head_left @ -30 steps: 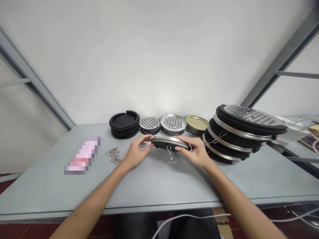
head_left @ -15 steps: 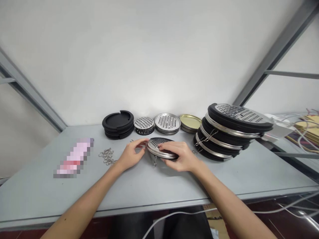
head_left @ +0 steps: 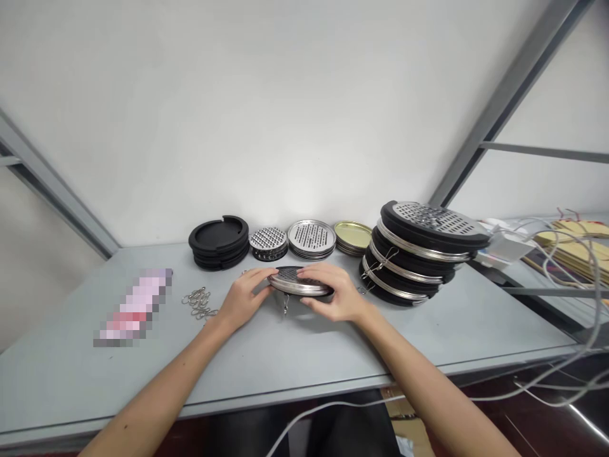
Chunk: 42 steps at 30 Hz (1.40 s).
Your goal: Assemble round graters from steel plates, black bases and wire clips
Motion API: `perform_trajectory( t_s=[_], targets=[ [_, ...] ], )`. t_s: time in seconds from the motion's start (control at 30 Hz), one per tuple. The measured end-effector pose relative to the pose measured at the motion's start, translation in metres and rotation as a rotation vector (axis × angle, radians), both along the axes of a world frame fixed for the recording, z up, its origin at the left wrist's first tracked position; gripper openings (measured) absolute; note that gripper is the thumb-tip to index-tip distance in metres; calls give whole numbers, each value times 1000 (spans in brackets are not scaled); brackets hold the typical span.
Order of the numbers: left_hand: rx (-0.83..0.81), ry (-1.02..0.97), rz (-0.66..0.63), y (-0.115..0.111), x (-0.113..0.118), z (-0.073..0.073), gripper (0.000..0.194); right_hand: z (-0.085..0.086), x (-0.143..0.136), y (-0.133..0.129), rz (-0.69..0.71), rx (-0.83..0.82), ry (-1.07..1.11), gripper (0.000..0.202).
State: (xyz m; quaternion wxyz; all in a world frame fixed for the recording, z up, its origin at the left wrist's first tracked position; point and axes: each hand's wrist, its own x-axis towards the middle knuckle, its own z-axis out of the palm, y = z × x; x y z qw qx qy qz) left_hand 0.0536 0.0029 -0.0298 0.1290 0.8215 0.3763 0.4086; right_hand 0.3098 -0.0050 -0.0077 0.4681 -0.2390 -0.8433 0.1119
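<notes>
Near the table's middle, a round metal case [head_left: 299, 289] with a perforated top and a black rim is held between my two hands, slightly tilted. My left hand [head_left: 245, 295] pinches its left edge, thumb below and fingers above. Over the right side lies my right hand [head_left: 333, 291], fingers on the top and thumb under the edge. A wire clip [head_left: 285, 304] hangs from the case's near side. Left of my left hand lies a small heap of wire clips [head_left: 198, 301]. To the right leans a tall stack of similar black-rimmed cases [head_left: 409, 254], some with wire clips.
Along the wall stand stacks of black rings [head_left: 219, 244], small grater-like discs [head_left: 268, 240], larger slotted discs [head_left: 311, 238] and gold-coloured lids [head_left: 353, 236]. A pixelated pink object [head_left: 136, 308] lies left. White cables [head_left: 590, 273] and yellowish stacks [head_left: 571, 247] sit beyond the right frame post.
The view has shifted slightly. The case has tipped so its top shows flatter and its rim faces me more. Both hands keep hold of it.
</notes>
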Motion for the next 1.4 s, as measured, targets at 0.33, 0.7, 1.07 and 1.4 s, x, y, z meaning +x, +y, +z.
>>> perform_trajectory(
  t_s=[0.33, 0.7, 1.07, 1.4],
  targets=[
    [69, -89, 72, 7, -4, 1, 33, 0, 11, 5, 36, 83, -79, 41],
    [131, -83, 112, 5, -11, 8, 37, 3, 11, -23, -139, 485, -135, 53],
    [-37, 21, 49, 3, -8, 3, 36, 124, 102, -29, -492, 683, -221, 47],
    [-80, 38, 46, 6, -10, -1, 40, 123, 165, -33, -753, 306, -24, 34]
  ],
)
